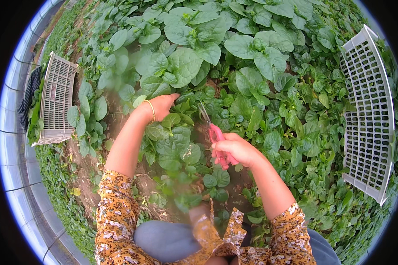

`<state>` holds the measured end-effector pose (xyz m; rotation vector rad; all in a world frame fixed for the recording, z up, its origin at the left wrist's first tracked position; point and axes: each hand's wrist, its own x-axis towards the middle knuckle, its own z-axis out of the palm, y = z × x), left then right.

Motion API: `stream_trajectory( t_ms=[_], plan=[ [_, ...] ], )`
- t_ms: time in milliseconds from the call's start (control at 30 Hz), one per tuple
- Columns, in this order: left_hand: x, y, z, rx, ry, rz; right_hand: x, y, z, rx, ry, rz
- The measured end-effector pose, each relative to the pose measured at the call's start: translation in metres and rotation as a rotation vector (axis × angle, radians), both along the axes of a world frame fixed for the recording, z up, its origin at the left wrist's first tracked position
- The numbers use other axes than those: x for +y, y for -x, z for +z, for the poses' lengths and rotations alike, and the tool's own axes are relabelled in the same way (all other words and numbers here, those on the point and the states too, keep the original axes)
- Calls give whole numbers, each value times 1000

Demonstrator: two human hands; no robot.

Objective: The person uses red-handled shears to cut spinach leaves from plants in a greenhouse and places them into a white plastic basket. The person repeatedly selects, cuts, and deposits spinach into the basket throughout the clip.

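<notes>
Low among broad-leaved green plants (185, 66), my left hand (161, 107) reaches in with a thin yellow bangle on its wrist. Its fingers are partly hidden by leaves, so whether they grip a stem does not show. My right hand (230, 150) holds scissors (215, 135) with pink-red handles. Their narrow metal blades point up and left, close to the foliage and a short way right of my left hand. A leafy clump (174, 142) stands below my left hand, between my forearms.
At the left, a pale plastic crate (58, 96) has leaves and a dark checked cloth (30, 92) by its far side. Another pale slatted crate (367, 112) stands among plants at the right. Bare soil (86, 162) shows at left; my knee (165, 240) is below.
</notes>
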<state>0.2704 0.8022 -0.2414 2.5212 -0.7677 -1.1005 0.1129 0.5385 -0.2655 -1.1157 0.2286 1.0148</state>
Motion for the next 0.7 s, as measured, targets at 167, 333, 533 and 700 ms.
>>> stream_trajectory(
  t_ms=[167, 333, 533, 700],
  plan=[
    [-7, 19, -5, -83, 44, 32, -1, -23, -6, 254, -425, -195],
    [-7, 27, -1, -201, -77, 29, 26, -49, -19, 329, -593, -318],
    [-13, 43, 9, -291, -149, -22, 15, -26, -8, 226, -308, -404],
    [-1, 59, 17, -408, -57, 25, -1, -25, -4, 75, -193, -273]
  ],
)
